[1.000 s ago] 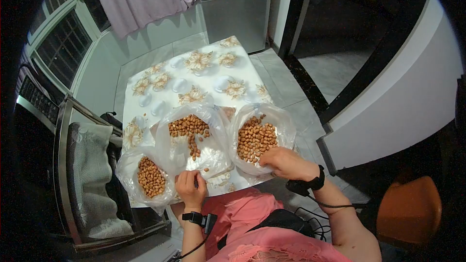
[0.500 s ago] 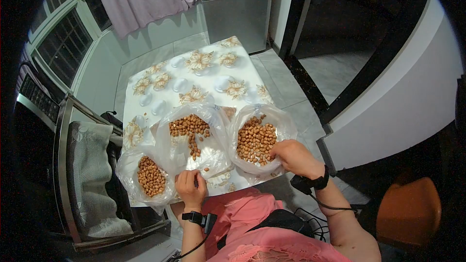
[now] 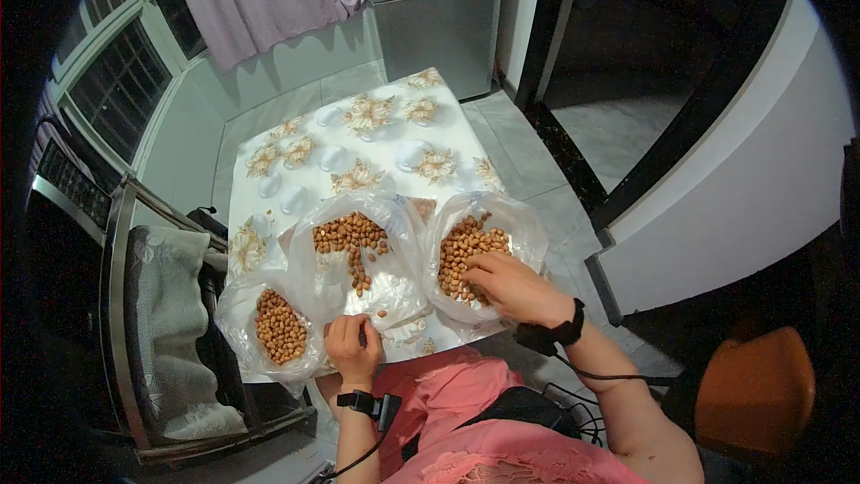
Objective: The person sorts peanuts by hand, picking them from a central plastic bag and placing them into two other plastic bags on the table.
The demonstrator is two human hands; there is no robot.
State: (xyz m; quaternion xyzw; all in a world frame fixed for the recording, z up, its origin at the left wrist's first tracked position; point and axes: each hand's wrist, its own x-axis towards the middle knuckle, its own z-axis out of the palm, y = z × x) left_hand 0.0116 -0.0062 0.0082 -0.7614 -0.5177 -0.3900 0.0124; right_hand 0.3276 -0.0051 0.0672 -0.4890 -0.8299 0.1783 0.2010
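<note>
Brown nuts lie in three clear plastic bags along the near side of the table. My right hand (image 3: 515, 289) reaches over the right bag (image 3: 530, 224), its curled fingertips among the nuts (image 3: 461, 246); what they hold, if anything, is hidden. My left hand (image 3: 352, 346) rests closed at the table's near edge, between the left bag (image 3: 235, 305) and the middle bag (image 3: 408, 260). A single nut (image 3: 382, 314) lies just beyond it. The middle bag's nuts (image 3: 349, 233) sit mostly toward its far side, and the left bag holds a pile of nuts (image 3: 279, 327).
A flowered cloth covers the table (image 3: 305, 184). On the left stands a metal-framed chair (image 3: 121, 305) with a pale cloth (image 3: 166, 323) over it. An orange stool (image 3: 757, 390) is at the lower right. A fridge (image 3: 434, 36) stands beyond the table.
My right hand has moved left, from the right bag's near right rim in over its nuts. My left hand has stayed in place.
</note>
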